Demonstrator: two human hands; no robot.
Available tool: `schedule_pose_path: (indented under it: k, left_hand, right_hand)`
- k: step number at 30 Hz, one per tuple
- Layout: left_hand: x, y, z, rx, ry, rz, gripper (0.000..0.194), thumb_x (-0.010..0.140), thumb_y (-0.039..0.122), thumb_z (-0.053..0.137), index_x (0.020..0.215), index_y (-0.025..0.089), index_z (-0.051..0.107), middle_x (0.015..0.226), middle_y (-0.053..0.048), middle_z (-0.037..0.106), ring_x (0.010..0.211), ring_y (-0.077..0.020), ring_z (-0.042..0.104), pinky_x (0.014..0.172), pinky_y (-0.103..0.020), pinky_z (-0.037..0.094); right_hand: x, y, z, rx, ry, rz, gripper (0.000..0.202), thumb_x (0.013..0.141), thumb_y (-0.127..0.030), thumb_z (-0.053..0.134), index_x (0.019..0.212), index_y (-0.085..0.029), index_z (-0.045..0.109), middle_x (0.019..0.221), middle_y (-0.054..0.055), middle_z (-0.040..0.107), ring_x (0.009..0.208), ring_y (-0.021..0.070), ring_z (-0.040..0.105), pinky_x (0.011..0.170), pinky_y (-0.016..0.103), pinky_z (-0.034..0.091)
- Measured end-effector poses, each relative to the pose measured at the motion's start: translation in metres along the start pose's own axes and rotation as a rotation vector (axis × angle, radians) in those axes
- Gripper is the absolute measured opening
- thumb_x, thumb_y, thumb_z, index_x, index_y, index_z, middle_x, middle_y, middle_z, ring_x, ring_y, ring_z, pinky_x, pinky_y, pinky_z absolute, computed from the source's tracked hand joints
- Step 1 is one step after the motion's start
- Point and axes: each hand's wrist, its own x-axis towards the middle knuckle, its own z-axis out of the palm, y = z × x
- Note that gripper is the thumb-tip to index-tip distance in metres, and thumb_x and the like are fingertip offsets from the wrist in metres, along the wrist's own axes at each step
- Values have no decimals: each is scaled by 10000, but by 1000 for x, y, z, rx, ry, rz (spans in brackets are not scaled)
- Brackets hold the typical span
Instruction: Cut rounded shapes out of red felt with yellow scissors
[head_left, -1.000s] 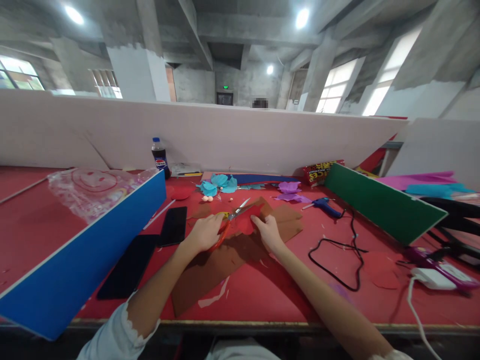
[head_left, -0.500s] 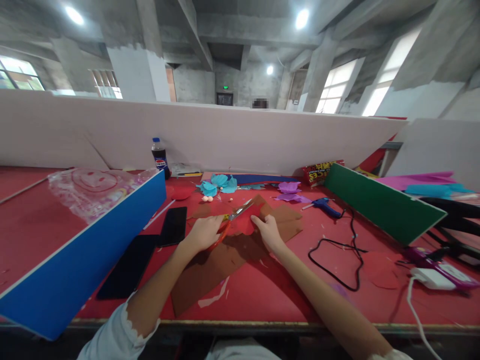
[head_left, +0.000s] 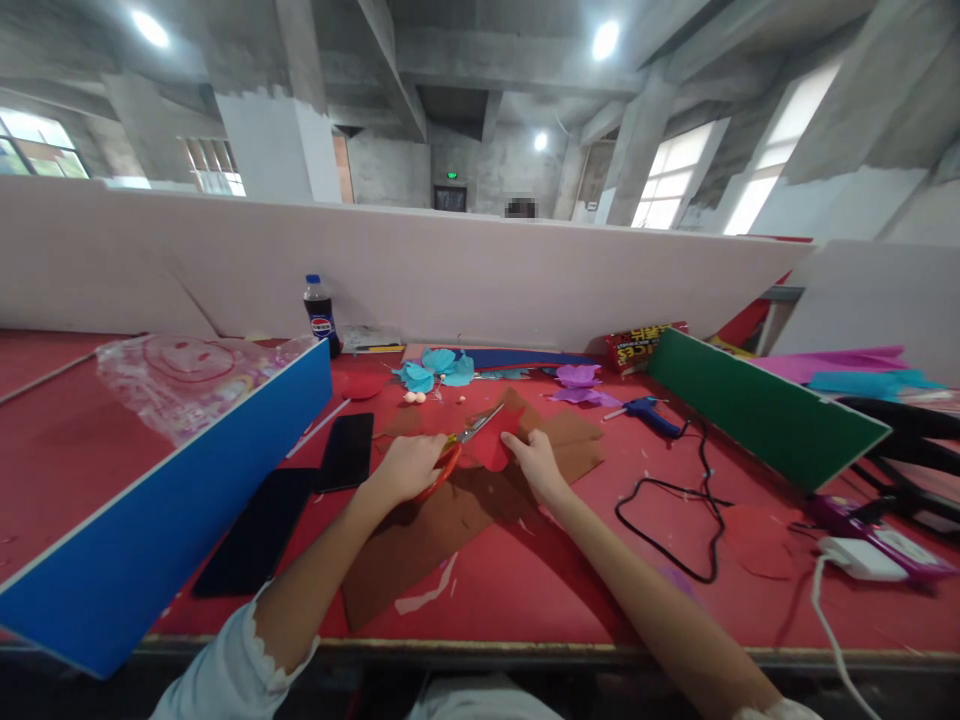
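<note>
My left hand [head_left: 411, 466] is closed on scissors [head_left: 450, 466] with orange and yellow handles, their blades pointing up and right. Between thumb and fingers, my right hand [head_left: 537, 462] pinches a piece of red paper [head_left: 493, 443], which lies beside the blades. Brown paper [head_left: 420, 552] spreads on the red table below both hands, and more of it shows behind the right hand. Beyond the hands are blue paper petals [head_left: 435, 369], purple paper petals [head_left: 578, 377] and small pale balls [head_left: 414, 398].
A blue board [head_left: 180, 510] stands at the left beside two dark devices; a green board [head_left: 765, 408] stands at the right. A blue glue gun [head_left: 654, 415] trails a black cable. A cola bottle [head_left: 320, 318] stands at the back. At the right lies a white plug [head_left: 862, 558].
The scissor blades look slightly more closed, and the red paper has shifted a little beside them. Both hands stay almost in place.
</note>
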Motion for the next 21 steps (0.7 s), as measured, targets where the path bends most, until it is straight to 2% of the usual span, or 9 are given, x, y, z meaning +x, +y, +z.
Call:
schedule_pose_path:
  k: [5, 15, 21]
  left_hand:
    - [0, 1, 3, -30, 48, -17, 375, 768, 279, 425, 1135, 207, 393, 1007, -82, 596, 929, -237, 553, 700, -318, 424]
    - [0, 0, 6, -13, 61, -21, 415, 751, 230, 436, 1161, 207, 376, 1018, -83, 587, 941, -239, 546, 708, -325, 426]
    - [0, 2, 5, -45, 93, -22, 432, 763, 271, 436, 1184, 206, 368, 1032, -79, 586, 947, -237, 546, 717, -325, 428]
  right_hand:
    - [-1, -3, 1, -41, -16, -7, 243, 682, -338, 516, 738, -112, 588, 630, 26, 602, 541, 121, 502, 488, 209, 384]
    - [-3, -8, 3, -58, -86, -58, 225, 684, -319, 496, 740, -121, 588, 667, 24, 612, 591, 140, 526, 535, 232, 410]
    - [-5, -6, 5, -64, -104, -75, 202, 683, -302, 495, 738, -122, 569, 690, 30, 602, 598, 137, 515, 558, 240, 420]
